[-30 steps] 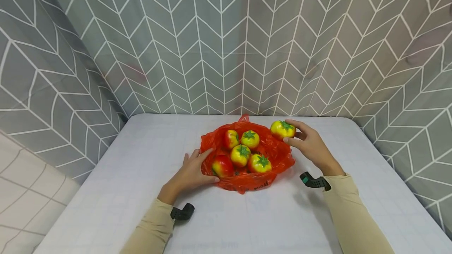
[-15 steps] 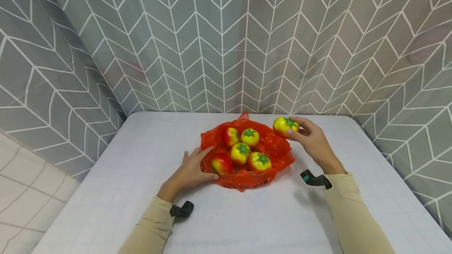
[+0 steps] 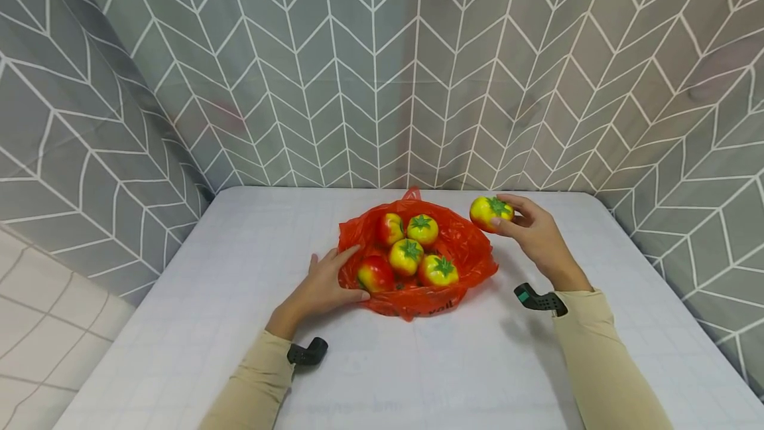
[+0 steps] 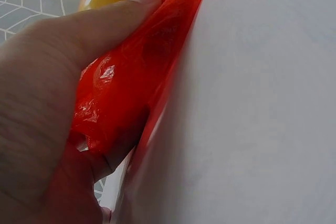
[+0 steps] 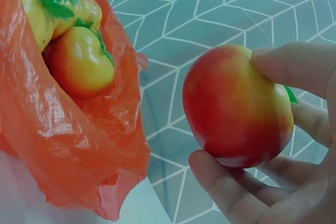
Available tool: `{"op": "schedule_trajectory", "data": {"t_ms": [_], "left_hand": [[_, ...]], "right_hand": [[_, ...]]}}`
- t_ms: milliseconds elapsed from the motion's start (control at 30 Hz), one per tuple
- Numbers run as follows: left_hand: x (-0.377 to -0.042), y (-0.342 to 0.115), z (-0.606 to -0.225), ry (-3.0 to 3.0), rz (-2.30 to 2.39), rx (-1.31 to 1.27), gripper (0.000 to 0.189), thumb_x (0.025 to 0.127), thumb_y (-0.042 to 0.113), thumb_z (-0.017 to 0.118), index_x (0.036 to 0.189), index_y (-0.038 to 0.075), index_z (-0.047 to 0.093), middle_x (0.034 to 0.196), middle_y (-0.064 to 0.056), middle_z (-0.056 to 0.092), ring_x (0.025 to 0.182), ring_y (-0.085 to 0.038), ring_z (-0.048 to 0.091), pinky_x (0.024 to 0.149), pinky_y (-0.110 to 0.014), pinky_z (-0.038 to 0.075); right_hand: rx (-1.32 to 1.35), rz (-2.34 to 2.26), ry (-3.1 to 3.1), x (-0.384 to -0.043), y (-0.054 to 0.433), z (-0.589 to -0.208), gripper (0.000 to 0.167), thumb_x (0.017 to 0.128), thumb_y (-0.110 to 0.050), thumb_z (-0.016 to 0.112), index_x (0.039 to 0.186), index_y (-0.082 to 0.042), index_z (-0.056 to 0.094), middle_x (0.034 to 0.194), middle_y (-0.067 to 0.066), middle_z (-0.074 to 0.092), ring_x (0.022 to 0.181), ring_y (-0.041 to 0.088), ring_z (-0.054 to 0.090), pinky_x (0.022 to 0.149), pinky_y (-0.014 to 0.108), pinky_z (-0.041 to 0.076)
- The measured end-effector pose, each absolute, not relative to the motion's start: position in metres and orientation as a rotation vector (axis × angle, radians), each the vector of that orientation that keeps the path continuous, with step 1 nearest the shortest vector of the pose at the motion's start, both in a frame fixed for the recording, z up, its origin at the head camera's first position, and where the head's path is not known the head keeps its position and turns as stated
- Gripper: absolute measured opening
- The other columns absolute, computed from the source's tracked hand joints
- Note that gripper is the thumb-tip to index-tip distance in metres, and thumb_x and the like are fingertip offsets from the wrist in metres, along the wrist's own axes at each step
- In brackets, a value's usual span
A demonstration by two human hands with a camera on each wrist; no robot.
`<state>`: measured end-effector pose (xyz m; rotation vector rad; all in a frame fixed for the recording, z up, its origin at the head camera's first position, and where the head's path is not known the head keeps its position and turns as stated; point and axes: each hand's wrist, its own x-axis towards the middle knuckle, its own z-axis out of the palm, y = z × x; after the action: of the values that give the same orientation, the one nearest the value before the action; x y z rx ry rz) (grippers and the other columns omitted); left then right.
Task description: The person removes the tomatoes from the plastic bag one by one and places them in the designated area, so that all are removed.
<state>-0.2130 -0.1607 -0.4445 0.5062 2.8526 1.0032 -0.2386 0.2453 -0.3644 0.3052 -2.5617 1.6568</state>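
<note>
A red plastic bag [image 3: 477,261] lies spread on the table, its mouth facing up. Several glossy yellow-and-red tomatoes [image 3: 406,257] with green leafy tops sit inside it. At the bag's left side, my left hand [image 3: 322,287] holds the rim; in the left wrist view its thumb [image 4: 121,19] lies over the plastic and a finger curls below. My right hand [image 3: 534,231] grips one tomato [image 5: 236,108] between thumb and fingers. This tomato is raised beyond the bag's right rim and apart from it. Its green top is mostly hidden in the right wrist view.
A white cloth covers the table [image 3: 430,370]. Behind and beside it hang grey curtains [image 3: 370,85] with a white zigzag pattern. Pale tiles [image 3: 48,324] show at the lower left. Each wrist wears a black camera [image 3: 540,299].
My right hand has carried the tomato rightward, from over the bag's right edge to beyond it. The left hand has stayed at the bag's left side.
</note>
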Motion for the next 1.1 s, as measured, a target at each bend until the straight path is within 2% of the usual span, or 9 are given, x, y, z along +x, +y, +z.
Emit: {"op": "schedule_trajectory", "data": {"t_ms": [333, 633, 867, 933, 1100], "left_hand": [[-0.215, -0.16, -0.441, 2.863, 0.995, 0.515, 0.095, 0.075, 0.051, 0.083, 0.154, 0.022, 0.041, 0.155, -0.012, 0.04, 0.146, -0.033, 0.028, 0.115, -0.067, -0.004], [-0.215, -0.16, -0.443, 2.852, 0.981, 0.476, 0.096, 0.073, 0.051, 0.084, 0.155, 0.022, 0.041, 0.155, -0.012, 0.041, 0.147, -0.034, 0.028, 0.115, -0.065, -0.004], [-0.218, -0.162, -0.451, 2.859, 0.986, 0.526, 0.097, 0.073, 0.057, 0.082, 0.154, 0.023, 0.041, 0.153, -0.01, 0.045, 0.145, -0.033, 0.03, 0.114, -0.068, -0.004], [-0.216, -0.162, -0.453, 2.86, 0.977, 0.519, 0.096, 0.073, 0.055, 0.083, 0.154, 0.023, 0.042, 0.153, -0.01, 0.044, 0.146, -0.033, 0.03, 0.114, -0.068, -0.004], [-0.215, -0.161, -0.451, 2.87, 0.97, 0.535, 0.095, 0.075, 0.054, 0.082, 0.154, 0.022, 0.042, 0.154, -0.01, 0.044, 0.146, -0.033, 0.03, 0.114, -0.068, -0.004]], "right_hand": [[0.252, 1.676, -2.561, -0.242, 0.254, -0.366, 0.067, 0.098, -0.031, 0.066, 0.155, -0.012, 0.037, 0.153, 0.015, 0.04, 0.13, 0.037, 0.05, 0.088, 0.015, 0.048], [0.174, 1.663, -2.603, -0.241, 0.263, -0.368, 0.072, 0.097, -0.036, 0.067, 0.156, -0.011, 0.034, 0.155, 0.016, 0.037, 0.135, 0.038, 0.045, 0.098, 0.027, 0.048], [0.141, 1.669, -2.584, -0.246, 0.266, -0.376, 0.072, 0.096, -0.036, 0.068, 0.156, -0.012, 0.035, 0.152, 0.019, 0.04, 0.133, 0.039, 0.046, 0.1, 0.028, 0.047], [0.136, 1.674, -2.59, -0.248, 0.265, -0.38, 0.072, 0.097, -0.035, 0.068, 0.156, -0.012, 0.035, 0.152, 0.02, 0.039, 0.133, 0.04, 0.045, 0.102, 0.033, 0.047], [0.12, 1.689, -2.573, -0.254, 0.27, -0.389, 0.071, 0.097, -0.031, 0.068, 0.156, -0.011, 0.034, 0.153, 0.021, 0.037, 0.134, 0.042, 0.043, 0.109, 0.052, 0.038]]}}
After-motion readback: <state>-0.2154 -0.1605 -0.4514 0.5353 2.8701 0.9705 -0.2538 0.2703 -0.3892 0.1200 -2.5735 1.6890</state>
